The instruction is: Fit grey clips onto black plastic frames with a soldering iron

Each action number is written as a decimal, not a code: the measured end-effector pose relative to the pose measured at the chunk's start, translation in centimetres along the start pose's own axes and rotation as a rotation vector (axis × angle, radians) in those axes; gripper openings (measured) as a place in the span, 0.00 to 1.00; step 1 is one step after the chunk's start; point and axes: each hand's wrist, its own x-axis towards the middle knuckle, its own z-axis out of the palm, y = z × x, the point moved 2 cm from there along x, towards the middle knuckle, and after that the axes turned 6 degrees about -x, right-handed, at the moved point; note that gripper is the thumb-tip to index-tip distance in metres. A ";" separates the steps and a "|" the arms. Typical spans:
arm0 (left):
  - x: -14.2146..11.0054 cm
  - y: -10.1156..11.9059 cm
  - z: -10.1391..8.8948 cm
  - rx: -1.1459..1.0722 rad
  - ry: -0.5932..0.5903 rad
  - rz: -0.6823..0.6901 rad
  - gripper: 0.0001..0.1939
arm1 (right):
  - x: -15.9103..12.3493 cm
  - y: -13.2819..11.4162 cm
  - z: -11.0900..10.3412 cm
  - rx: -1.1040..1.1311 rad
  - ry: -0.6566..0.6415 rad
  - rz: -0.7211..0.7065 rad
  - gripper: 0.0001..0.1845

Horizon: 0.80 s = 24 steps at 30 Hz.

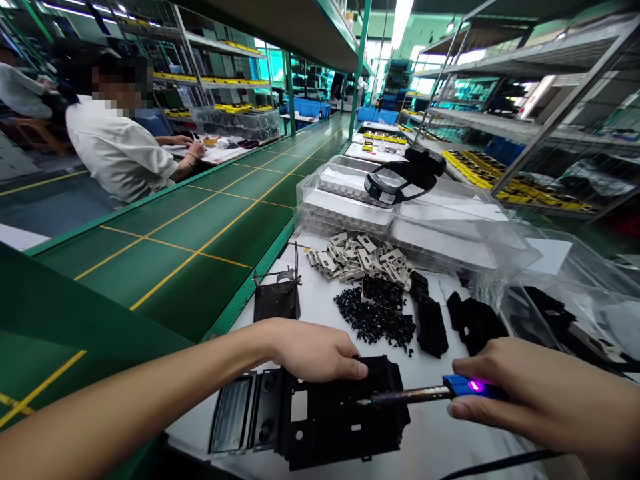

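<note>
A black plastic housing (345,427) lies on the white worktop, with a clear-windowed end section (233,413) at its left. My left hand (315,350) grips the housing's far edge, thumb on top and the other fingers hidden behind. In my right hand (520,387) is a soldering iron (420,395) with a blue handle and a glowing purple light. Its tip points left and is at the housing's surface; whether it touches, I cannot tell. Beyond the housing lie a pile of small black parts (375,317) and a heap of beige plastic pieces (363,257).
A green conveyor (220,220) with yellow lines runs along the left. Clear plastic trays (345,203) stand behind the piles, a black headband device (400,177) on top. Black parts (430,320) lie at right. A cable (500,463) crosses the front. Across the conveyor sits a co-worker (120,147).
</note>
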 end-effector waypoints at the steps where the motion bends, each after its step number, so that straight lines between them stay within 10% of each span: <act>1: 0.0 0.1 0.0 0.009 -0.001 0.003 0.18 | 0.1 -0.1 -0.1 -0.021 -0.073 0.000 0.26; 24: 0.2 0.5 0.4 0.009 -0.003 0.053 0.16 | -0.2 0.5 0.3 -0.002 -0.085 0.032 0.21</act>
